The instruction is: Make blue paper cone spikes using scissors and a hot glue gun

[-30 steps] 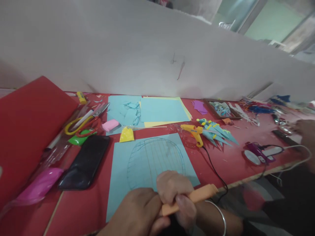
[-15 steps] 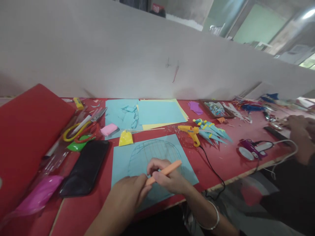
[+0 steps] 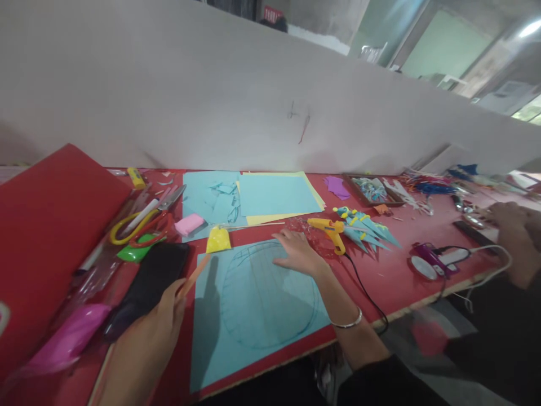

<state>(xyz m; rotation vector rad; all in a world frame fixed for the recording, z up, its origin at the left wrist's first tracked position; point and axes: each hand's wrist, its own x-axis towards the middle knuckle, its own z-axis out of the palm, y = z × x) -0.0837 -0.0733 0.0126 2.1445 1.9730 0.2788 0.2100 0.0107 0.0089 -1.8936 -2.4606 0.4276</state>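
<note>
My left hand [image 3: 163,318] is closed round a flat orange strip [image 3: 195,275], which points up and away, beside the black phone [image 3: 146,287]. Whether the strip is folded paper or something else I cannot tell. My right hand [image 3: 298,251], fingers stretched out, hovers at the upper edge of a light blue sheet [image 3: 249,361]. A large rounded outline with short strokes along its edge is drawn on that sheet. Just beyond the strip's tip lies a yellow packet [image 3: 218,239], and a thin stick [image 3: 257,224] runs from it toward my right fingertips.
An orange glue gun [image 3: 329,231] with a black cord lies right of the sheet, next to blue paper spikes [image 3: 367,228]. Scissors [image 3: 169,203] and a pink block [image 3: 189,224] are at left. Another person's hands [image 3: 513,225] are at far right.
My hands have parted. The left moved left with the orange strip; the right let go of it, opened and reached forward over the sheet, uncovering the drawing.
</note>
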